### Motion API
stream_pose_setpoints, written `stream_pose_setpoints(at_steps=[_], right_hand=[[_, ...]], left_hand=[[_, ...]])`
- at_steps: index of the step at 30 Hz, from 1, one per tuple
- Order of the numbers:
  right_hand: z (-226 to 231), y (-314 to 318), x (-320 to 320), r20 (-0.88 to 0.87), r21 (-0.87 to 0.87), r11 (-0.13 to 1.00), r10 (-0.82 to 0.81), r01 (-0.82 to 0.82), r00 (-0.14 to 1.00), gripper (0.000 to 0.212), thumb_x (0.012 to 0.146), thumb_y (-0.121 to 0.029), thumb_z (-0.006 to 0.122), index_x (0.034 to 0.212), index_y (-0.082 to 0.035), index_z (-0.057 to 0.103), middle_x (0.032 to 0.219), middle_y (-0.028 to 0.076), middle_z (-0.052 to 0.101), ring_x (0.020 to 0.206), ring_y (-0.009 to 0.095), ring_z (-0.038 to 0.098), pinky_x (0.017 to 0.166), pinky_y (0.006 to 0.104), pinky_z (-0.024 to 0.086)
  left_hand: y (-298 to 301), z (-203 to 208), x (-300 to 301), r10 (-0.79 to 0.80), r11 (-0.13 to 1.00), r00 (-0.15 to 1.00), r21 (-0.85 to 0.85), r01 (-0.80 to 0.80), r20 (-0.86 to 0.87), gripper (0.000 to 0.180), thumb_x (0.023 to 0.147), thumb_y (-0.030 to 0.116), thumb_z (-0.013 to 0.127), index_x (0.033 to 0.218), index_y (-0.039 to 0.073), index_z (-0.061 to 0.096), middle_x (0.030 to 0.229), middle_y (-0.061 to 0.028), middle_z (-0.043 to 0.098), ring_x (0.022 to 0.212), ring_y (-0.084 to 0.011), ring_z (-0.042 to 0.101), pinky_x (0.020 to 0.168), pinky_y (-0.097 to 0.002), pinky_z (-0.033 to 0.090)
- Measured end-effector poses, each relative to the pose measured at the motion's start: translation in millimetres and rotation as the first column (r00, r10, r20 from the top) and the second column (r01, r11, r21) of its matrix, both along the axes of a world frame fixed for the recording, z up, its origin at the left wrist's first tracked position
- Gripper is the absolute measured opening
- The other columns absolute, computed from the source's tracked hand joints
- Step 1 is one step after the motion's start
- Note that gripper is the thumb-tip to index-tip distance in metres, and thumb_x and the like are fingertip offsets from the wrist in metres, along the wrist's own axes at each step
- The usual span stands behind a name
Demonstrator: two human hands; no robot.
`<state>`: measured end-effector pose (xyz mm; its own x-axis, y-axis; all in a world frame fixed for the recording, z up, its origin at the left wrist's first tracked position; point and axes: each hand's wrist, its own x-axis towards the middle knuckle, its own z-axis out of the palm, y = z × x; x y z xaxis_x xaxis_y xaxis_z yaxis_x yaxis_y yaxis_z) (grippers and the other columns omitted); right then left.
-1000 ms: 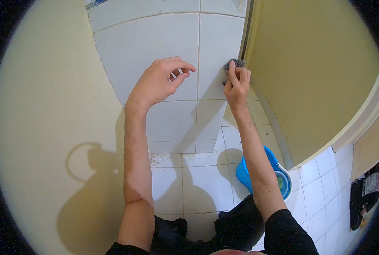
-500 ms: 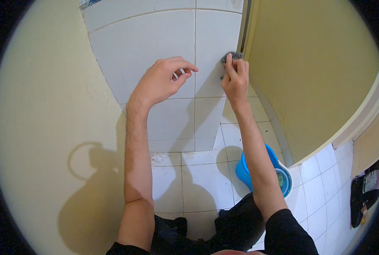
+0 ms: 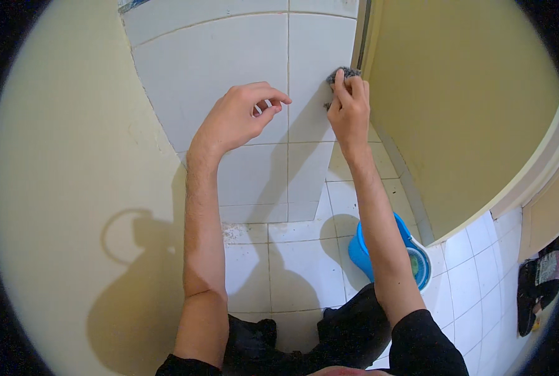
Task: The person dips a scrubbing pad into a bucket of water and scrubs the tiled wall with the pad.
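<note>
My right hand [image 3: 351,106] presses a dark grey scouring pad [image 3: 343,74] against the white tiled wall [image 3: 242,62], close to its right edge. The fingers are bent over the pad and hide part of it. Further left, my left hand [image 3: 245,116] hovers in front of the tiles with curved fingers. A gap shows between its thumb and forefinger, and nothing is in it.
A blue bucket [image 3: 359,252] with a round basket insert stands on the tiled floor [image 3: 304,269], partly behind my right forearm. Yellowish walls [image 3: 72,175] close in on the left and right [image 3: 455,113]. Dark items [image 3: 530,294] lie at the far right.
My right hand has slid slightly upward along the tile edge with the scouring pad. The left hand stays where it was.
</note>
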<state>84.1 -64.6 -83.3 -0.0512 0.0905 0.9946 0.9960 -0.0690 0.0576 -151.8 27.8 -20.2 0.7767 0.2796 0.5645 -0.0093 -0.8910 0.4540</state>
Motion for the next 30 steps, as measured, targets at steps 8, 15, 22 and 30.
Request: stream_pose_setpoints(at_steps=[8, 15, 22, 30], right_hand=[[-42.2, -1.9, 20.7, 0.088, 0.072, 0.997, 0.008, -0.014, 0.996, 0.049, 0.075, 0.014, 0.061, 0.122, 0.007, 0.068, 0.093, 0.012, 0.057, 0.086, 0.031, 0.054, 0.074, 0.0407, 0.049], [1.0, 4.3, -1.2, -0.008, 0.024, 1.000, -0.008, 0.008, 1.000, 0.051, 0.076, 0.012, 0.062, 0.127, 0.005, 0.067, 0.090, 0.011, 0.056, 0.082, 0.029, 0.053, 0.073, 0.0417, 0.049], [-63.0, 0.2, 22.5, 0.131, 0.093, 0.995, -0.039, 0.027, 0.991, 0.054, 0.075, 0.011, 0.064, 0.128, 0.003, 0.068, 0.089, 0.011, 0.056, 0.082, 0.029, 0.054, 0.073, 0.0424, 0.049], [-6.7, 2.1, -10.2, 0.028, -0.014, 0.999, -0.045, 0.046, 0.999, 0.045, 0.080, 0.012, 0.065, 0.124, 0.003, 0.071, 0.089, 0.008, 0.057, 0.081, 0.028, 0.054, 0.073, 0.0405, 0.046]], left_hand=[[-0.2, 4.6, 1.2, 0.003, 1.000, 1.000, 0.020, -0.004, 0.017, 0.020, 0.096, 0.004, 0.066, 0.114, 0.008, 0.075, 0.100, -0.0055, 0.073, 0.083, -0.0156, 0.068, 0.074, -0.0303, 0.056], [-13.0, 10.7, -8.8, 0.011, 0.992, 0.999, -0.126, -0.007, 0.032, 0.043, 0.092, -0.003, 0.058, 0.132, 0.014, 0.065, 0.097, -0.0067, 0.071, 0.076, -0.0151, 0.068, 0.073, -0.0300, 0.056], [-0.4, 6.9, 0.2, -0.030, 0.999, 0.996, -0.016, 0.032, 0.080, 0.030, 0.095, 0.003, 0.065, 0.124, 0.011, 0.070, 0.090, -0.0048, 0.071, 0.077, -0.0128, 0.067, 0.074, -0.0287, 0.056], [-3.9, 10.4, -10.2, 0.024, 0.999, 0.996, -0.031, -0.021, 0.089, 0.007, 0.094, 0.006, 0.069, 0.099, 0.005, 0.063, 0.090, -0.0031, 0.073, 0.079, -0.0129, 0.068, 0.075, -0.0300, 0.054]])
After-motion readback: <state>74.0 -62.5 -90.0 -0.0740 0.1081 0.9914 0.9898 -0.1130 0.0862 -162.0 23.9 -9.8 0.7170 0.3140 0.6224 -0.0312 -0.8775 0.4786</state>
